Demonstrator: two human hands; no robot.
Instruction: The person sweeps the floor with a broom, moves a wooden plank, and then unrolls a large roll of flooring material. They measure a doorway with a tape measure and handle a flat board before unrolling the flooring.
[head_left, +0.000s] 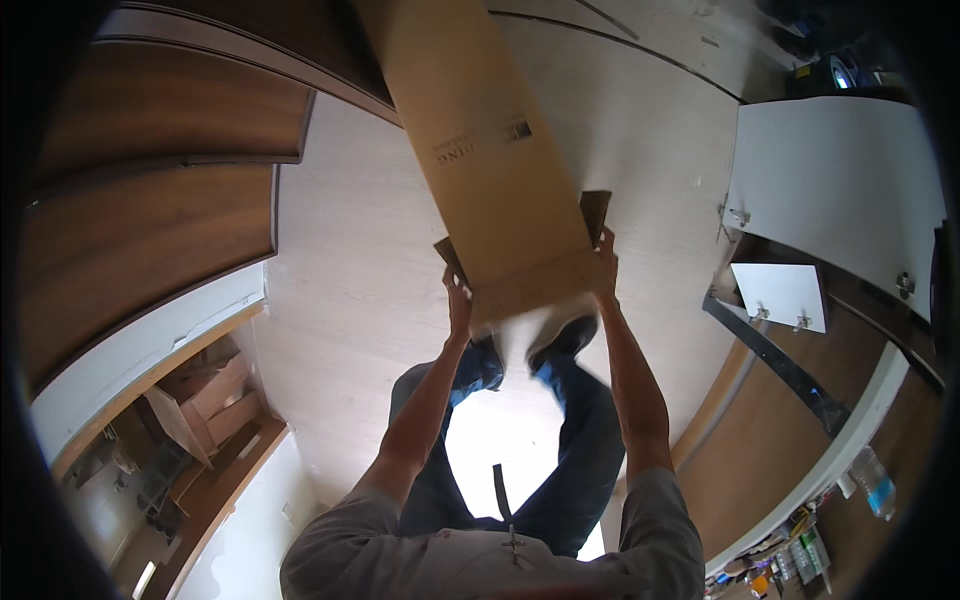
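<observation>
A long cardboard box (510, 195) with printing on it slants from the top of the view down to my feet, its near end between my two hands. My left hand (459, 300) grips the box's left edge by a small side flap (448, 259). On the other edge, my right hand (607, 262) holds on just below a darker flap (595, 210). Most of the fingers are hidden behind the cardboard. The box's far end runs out of the picture.
Brown wooden panels (165, 217) stand at the left. White cabinet doors with hinges (832, 180) and a smaller white panel (784, 292) are at the right. Past a ledge at lower right lies a plastic bottle (874, 484) among small items. Pale floor (337, 315) surrounds my shoes.
</observation>
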